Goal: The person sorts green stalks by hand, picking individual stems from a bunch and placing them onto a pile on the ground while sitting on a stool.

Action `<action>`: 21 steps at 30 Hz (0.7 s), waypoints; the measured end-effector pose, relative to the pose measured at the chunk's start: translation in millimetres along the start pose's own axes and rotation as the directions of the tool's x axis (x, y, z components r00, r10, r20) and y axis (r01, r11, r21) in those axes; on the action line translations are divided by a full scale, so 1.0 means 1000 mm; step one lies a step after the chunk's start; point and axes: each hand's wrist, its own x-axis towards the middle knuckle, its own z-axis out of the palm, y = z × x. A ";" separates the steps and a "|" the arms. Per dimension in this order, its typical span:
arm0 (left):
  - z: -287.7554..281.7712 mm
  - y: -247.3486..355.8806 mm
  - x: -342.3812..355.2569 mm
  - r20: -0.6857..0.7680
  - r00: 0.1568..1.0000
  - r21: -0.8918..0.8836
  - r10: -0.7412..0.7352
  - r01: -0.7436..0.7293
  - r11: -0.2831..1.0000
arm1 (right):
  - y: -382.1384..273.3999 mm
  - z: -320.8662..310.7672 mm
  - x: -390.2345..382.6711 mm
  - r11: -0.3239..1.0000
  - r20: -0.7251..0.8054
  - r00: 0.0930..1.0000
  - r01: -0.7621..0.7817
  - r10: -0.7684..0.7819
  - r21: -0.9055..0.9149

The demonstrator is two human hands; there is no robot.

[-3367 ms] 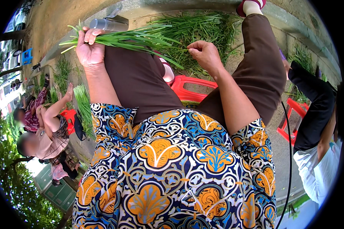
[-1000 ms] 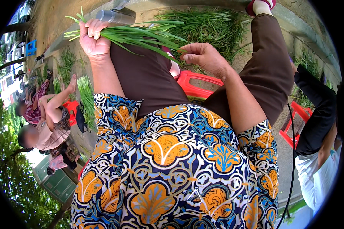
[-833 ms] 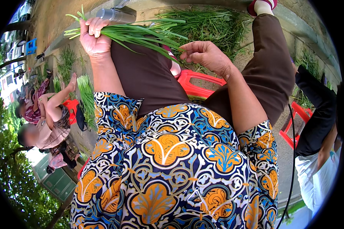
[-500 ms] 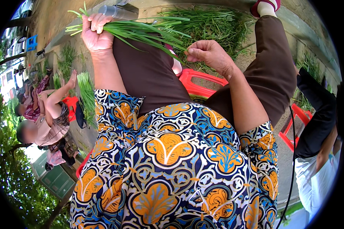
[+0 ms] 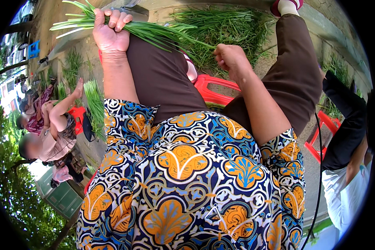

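We note the left hand (image 5: 109,34) at about eleven o'clock, fingers curled tight around a bunch of green stalks (image 5: 154,33), the cut ends sticking out past the fist toward ten o'clock and the leafy lengths running across the left knee toward one o'clock. The right hand (image 5: 232,60), near twelve o'clock, is pinched closed on the tip of a single strand that leads back to the bunch. Against the view from a few seconds ago, the left hand has risen toward the upper rim and the bunch has swung from lying nearly level across the lap to slanting down toward the right hand; the right hand has closed in from a looser reach and now draws one strand taut. In our judgement this means the sorting has moved from holding the bunch to stripping or pulling out one stalk, with most of the bunch not yet worked. Beyond the knees, at twelve to one o'clock, a heap of loose greens (image 5: 225,25) lies on the ground. A red plastic stool (image 5: 214,89) shows between the brown trouser legs. At nine o'clock other people (image 5: 50,129) sit with their own greens (image 5: 95,104), and at three o'clock a person in a dark sleeve (image 5: 346,121) stands beside a second red stool (image 5: 323,135).
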 end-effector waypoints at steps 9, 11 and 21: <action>-0.009 0.005 -0.001 0.023 1.000 -0.358 -0.009 0.017 0.933 | -0.005 -0.020 0.009 0.967 -0.020 0.977 0.211 -0.211 0.140; -0.012 0.005 -0.001 -0.001 1.000 -0.373 -0.002 0.002 0.928 | -0.001 -0.018 0.007 0.958 0.004 0.962 0.272 -0.273 0.090; -0.021 0.009 -0.001 -0.034 0.999 -0.355 0.009 -0.020 0.935 | 0.004 -0.018 0.014 0.936 0.065 0.939 0.341 -0.336 -0.091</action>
